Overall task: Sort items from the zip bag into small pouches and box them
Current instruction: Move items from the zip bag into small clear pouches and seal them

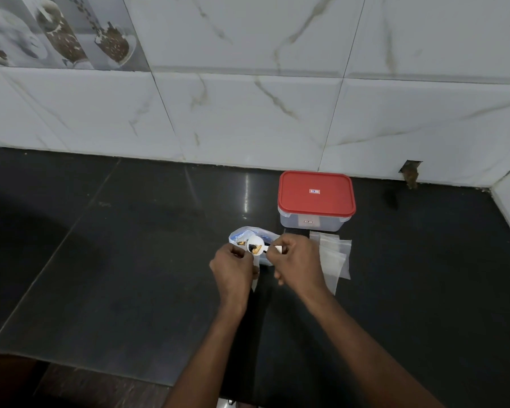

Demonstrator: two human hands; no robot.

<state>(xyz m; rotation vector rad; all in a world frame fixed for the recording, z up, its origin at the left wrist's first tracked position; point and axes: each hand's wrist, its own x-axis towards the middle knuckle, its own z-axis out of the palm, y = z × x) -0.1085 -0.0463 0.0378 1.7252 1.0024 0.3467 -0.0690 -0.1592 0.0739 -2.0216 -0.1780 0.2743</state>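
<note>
A white plastic spoon (258, 246) is held by its handle in the closed grip of the right hand (298, 262), its bowl carrying a few small dark and orange items whose nature cannot be made out. The bowl is kept level, presumably so that nothing is spilled in transfer. A small clear pouch (256, 275) is pinched shut-fingered at its top by the left hand (233, 267) and hangs below it, directly under the spoon, so that the load can be tipped into its mouth. The zip bag (248, 235) lies on the black table (130, 260) just behind both hands, close enough for short scoops. A stack of spare clear pouches (334, 254) is laid flat just right of the right hand, within reach for the next fill. The clear box (309, 222) stands behind that stack, near the tiled wall (248, 113), its red lid (315, 192) still on. Boxing is judged not yet begun; filling is in hand.
</note>
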